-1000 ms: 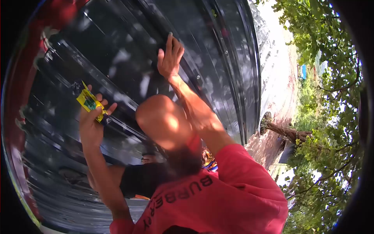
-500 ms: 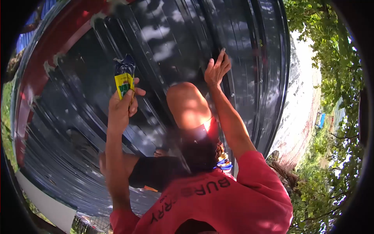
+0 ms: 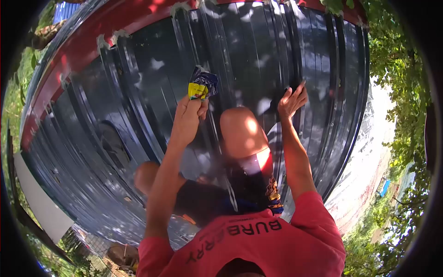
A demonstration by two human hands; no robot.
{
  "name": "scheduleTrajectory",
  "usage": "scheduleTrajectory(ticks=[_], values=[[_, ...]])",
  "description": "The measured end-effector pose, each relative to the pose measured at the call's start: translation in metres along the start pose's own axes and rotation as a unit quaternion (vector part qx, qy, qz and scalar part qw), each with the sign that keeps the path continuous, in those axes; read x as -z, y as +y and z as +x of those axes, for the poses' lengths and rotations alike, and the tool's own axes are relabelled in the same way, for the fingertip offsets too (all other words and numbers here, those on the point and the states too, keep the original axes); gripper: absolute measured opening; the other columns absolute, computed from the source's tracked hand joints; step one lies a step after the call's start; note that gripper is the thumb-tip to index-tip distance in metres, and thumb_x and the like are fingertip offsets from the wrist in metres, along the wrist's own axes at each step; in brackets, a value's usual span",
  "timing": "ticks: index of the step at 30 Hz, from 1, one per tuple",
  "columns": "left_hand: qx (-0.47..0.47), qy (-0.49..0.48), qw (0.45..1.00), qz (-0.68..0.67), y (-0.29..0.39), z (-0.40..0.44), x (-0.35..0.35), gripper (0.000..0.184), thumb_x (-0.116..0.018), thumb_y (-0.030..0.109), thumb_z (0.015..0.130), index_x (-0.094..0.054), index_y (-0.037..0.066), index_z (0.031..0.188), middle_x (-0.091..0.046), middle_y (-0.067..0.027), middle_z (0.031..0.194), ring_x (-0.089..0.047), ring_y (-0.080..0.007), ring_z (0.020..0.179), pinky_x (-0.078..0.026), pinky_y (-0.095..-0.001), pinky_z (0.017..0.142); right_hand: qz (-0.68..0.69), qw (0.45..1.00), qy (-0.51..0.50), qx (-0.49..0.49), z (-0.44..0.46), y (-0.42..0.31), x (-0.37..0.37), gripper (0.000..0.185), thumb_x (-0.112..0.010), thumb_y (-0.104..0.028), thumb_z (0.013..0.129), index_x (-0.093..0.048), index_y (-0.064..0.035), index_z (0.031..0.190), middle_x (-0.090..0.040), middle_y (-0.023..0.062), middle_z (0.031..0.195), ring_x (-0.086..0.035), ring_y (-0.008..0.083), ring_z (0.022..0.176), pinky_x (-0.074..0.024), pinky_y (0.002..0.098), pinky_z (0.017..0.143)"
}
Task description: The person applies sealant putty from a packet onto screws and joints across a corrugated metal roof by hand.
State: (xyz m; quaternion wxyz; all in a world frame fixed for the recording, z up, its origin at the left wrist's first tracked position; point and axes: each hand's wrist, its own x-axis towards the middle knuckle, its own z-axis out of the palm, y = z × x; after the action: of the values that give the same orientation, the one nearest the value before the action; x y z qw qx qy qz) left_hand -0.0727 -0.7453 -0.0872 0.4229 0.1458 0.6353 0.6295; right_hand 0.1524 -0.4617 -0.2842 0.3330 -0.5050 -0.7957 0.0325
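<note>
My left hand (image 3: 188, 117) is closed around the lower end of a yellow and dark blue packet (image 3: 203, 83), held up in front of me. Its dark blue top looks crumpled, and my fingers hide the bottom part. Beneath both hands lies a dark corrugated metal roof (image 3: 152, 69). On the right, my right hand (image 3: 293, 100) is at a raised rib of this roof, thumb and index finger apart, with nothing visible in it. My bare knee (image 3: 241, 131) is bent between the two hands.
A red ridge strip (image 3: 87, 48) with ragged grey sealant patches along its edge borders the roof at the top and left. A dark slipper (image 3: 113, 143) lies on the sheets at left. Leafy branches (image 3: 401, 83) hang at the right, beyond the roof edge.
The view has shifted, so more of the red strip shows. My left hand has turned the packet, and less of its yellow side is visible. My right hand stays at the roof.
</note>
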Motion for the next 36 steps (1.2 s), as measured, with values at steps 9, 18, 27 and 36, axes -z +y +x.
scheduleTrajectory(ticks=[9,18,27,36], values=[[-0.064,0.069,0.983,0.158,0.045,-0.017,0.012,0.042,-0.051,0.041,0.108,-0.067,0.002,0.110,-0.069,-0.0040,0.094,-0.051,-0.0073,0.075,-0.045,-0.0262,0.072,-0.018,0.999,0.026,0.025,0.003,-0.003,0.000,0.062,-0.042,-0.035,0.105,-0.035,-0.0021,0.157,-0.046,0.0252,0.142,-0.042,0.0422,0.127,-0.0309,0.0543,0.111],[-0.131,0.098,0.970,0.181,0.047,-0.016,0.008,0.032,-0.056,0.028,0.108,-0.068,0.000,0.100,-0.059,-0.0006,0.071,-0.047,-0.0062,0.064,-0.039,-0.0262,0.058,0.017,1.000,0.005,0.013,0.003,0.000,0.000,0.069,-0.043,-0.041,0.105,-0.031,-0.0011,0.159,-0.042,0.0287,0.146,-0.039,0.0421,0.129,-0.0285,0.0552,0.112],[-0.168,0.128,0.959,0.189,0.035,-0.020,0.002,0.032,-0.048,0.022,0.108,-0.060,-0.003,0.092,-0.052,-0.0156,0.067,-0.041,-0.0204,0.062,-0.042,-0.0358,0.061,0.076,0.995,-0.008,-0.060,0.007,0.005,0.003,0.077,-0.053,-0.034,0.103,-0.016,-0.0029,0.164,-0.045,0.0257,0.144,-0.045,0.0370,0.126,-0.0306,0.0494,0.113],[-0.128,0.035,0.977,0.170,0.048,-0.028,-0.002,0.034,-0.048,0.029,0.110,-0.055,-0.001,0.125,-0.064,-0.0077,0.092,-0.055,-0.0143,0.081,-0.046,-0.0304,0.078,0.451,0.875,-0.130,-0.115,-0.011,-0.141,0.135,0.072,-0.053,-0.008,0.102,-0.015,-0.0027,0.164,-0.053,0.0148,0.135,-0.057,0.0188,0.111,-0.0449,0.0353,0.104]])
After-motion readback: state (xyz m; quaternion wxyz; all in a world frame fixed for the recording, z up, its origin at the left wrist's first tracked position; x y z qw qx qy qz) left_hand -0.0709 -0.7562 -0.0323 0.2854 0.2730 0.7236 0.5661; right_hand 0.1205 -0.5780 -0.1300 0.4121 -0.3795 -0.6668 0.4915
